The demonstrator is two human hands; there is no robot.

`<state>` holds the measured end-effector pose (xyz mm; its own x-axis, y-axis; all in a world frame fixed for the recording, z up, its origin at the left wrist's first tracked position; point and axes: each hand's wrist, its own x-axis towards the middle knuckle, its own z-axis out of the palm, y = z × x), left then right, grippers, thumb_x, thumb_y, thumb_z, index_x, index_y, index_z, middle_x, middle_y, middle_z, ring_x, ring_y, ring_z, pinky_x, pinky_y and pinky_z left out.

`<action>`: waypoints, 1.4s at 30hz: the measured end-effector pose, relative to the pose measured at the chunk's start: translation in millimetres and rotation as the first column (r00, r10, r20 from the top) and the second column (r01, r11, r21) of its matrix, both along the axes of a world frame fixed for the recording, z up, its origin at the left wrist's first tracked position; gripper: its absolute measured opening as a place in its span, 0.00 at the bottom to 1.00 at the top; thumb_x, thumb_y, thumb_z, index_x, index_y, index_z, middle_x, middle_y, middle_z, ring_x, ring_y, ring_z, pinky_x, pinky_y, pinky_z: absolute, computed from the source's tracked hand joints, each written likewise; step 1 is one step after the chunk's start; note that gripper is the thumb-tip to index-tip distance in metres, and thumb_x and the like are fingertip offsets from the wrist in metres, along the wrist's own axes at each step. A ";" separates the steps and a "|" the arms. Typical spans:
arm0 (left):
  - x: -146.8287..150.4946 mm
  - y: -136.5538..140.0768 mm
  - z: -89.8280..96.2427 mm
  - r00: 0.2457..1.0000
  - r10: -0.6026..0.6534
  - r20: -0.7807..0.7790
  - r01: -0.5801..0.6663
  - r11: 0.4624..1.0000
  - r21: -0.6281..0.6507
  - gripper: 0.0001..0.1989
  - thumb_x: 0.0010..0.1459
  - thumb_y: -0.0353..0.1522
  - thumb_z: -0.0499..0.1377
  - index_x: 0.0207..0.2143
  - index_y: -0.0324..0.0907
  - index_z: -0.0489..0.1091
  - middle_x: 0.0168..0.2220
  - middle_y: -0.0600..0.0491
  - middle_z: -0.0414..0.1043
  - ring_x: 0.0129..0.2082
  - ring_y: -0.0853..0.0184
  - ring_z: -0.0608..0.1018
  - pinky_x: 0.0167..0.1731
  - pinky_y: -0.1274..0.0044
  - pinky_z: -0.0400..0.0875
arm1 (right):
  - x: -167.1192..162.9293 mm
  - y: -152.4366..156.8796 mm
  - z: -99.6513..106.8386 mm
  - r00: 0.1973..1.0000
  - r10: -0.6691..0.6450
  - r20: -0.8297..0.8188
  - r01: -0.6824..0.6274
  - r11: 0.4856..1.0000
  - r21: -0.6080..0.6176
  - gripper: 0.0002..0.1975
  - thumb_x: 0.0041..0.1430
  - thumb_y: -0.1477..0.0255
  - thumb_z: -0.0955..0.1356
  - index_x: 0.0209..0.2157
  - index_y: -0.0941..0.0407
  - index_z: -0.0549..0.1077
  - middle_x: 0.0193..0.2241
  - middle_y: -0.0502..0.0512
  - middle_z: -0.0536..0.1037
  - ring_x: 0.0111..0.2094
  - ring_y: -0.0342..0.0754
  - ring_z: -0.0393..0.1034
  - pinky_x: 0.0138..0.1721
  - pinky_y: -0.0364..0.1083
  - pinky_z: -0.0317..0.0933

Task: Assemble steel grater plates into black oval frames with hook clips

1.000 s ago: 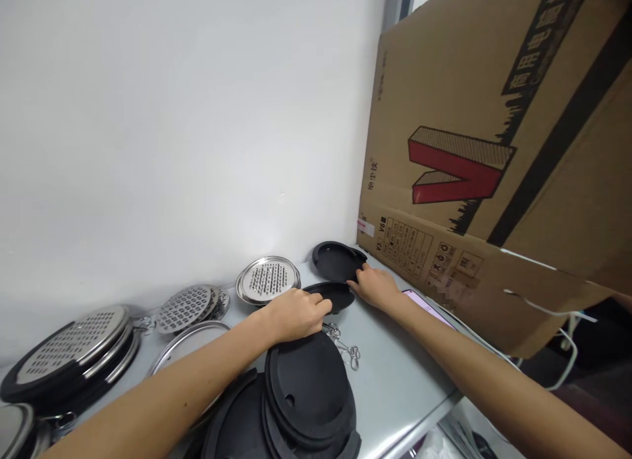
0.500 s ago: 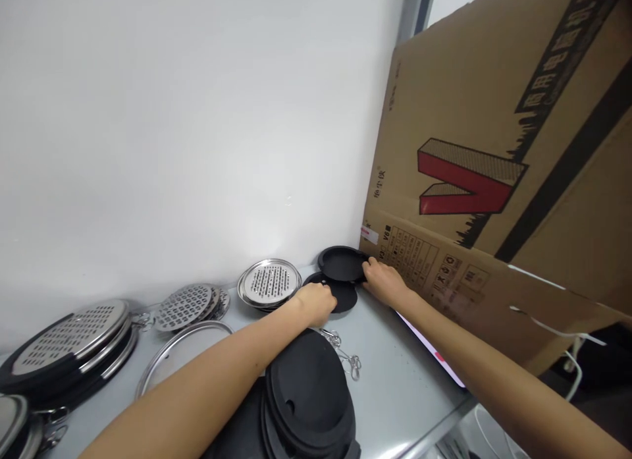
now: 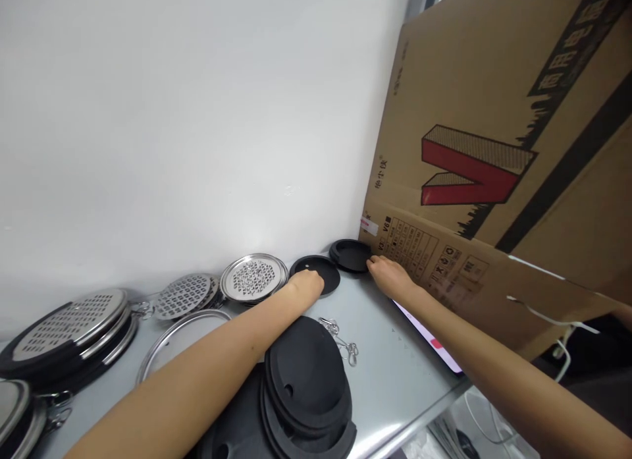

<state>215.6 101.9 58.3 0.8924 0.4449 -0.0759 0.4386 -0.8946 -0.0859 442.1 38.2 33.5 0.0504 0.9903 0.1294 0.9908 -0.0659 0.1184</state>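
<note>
My left hand (image 3: 307, 289) is closed at the near edge of a shallow black round lid (image 3: 323, 267) with a small hole, lying flat by the wall. Its fingertips are partly hidden. My right hand (image 3: 389, 276) pinches the right edge of a second black round dish (image 3: 351, 255) in the corner by the box. Left of the first lid sits a stack of perforated steel discs (image 3: 251, 279), close to its edge. Below my left wrist stands a pile of black lids (image 3: 310, 373). Several wire clips (image 3: 340, 342) lie beside that pile.
A tall cardboard box (image 3: 444, 103) leans along the right side, with a lit screen device (image 3: 429, 337) at its foot. More perforated discs (image 3: 182, 296), a steel-rimmed lid (image 3: 182, 337) and black-banded steel stacks (image 3: 74, 337) line the left. A white wall (image 3: 197, 116) closes the back.
The lid at my left hand has shifted left, toward the perforated disc stack. The right dish has moved further into the corner, so the two no longer overlap as much.
</note>
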 end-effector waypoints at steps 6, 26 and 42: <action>-48.7 -36.5 44.0 0.998 0.047 0.038 -0.041 0.990 -0.138 0.16 0.62 0.41 0.60 0.47 0.39 0.73 0.47 0.46 0.75 0.46 0.60 0.77 0.47 0.71 0.72 | -10.1 -11.2 -7.8 0.983 0.010 -0.184 0.008 0.995 0.095 0.26 0.55 0.90 0.59 0.53 0.62 0.72 0.48 0.67 0.76 0.49 0.53 0.73 0.50 0.46 0.62; -130.9 -113.1 76.0 0.615 0.529 0.584 -0.057 0.769 -0.637 0.17 0.63 0.42 0.58 0.52 0.47 0.70 0.45 0.51 0.73 0.45 0.60 0.75 0.49 0.69 0.71 | -107.1 -103.4 16.1 0.497 0.244 -0.833 -0.018 0.962 0.271 0.18 0.68 0.65 0.61 0.53 0.56 0.72 0.46 0.62 0.76 0.44 0.53 0.71 0.48 0.54 0.64; -264.8 -187.8 66.1 0.582 0.802 0.134 -0.099 0.233 -0.968 0.21 0.58 0.43 0.62 0.53 0.51 0.72 0.48 0.53 0.76 0.52 0.56 0.75 0.53 0.68 0.68 | -239.0 -133.6 47.2 -0.078 -0.196 -0.977 -0.683 0.725 -0.091 0.22 0.62 0.55 0.66 0.32 0.60 0.78 0.24 0.50 0.72 0.25 0.39 0.67 0.30 0.39 0.63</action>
<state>-49.3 -85.9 124.4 0.5366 0.7777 -0.3275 0.4129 0.0965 0.9056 203.1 -95.4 80.7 -0.5860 0.7936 -0.1640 0.0535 -0.1640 -0.9850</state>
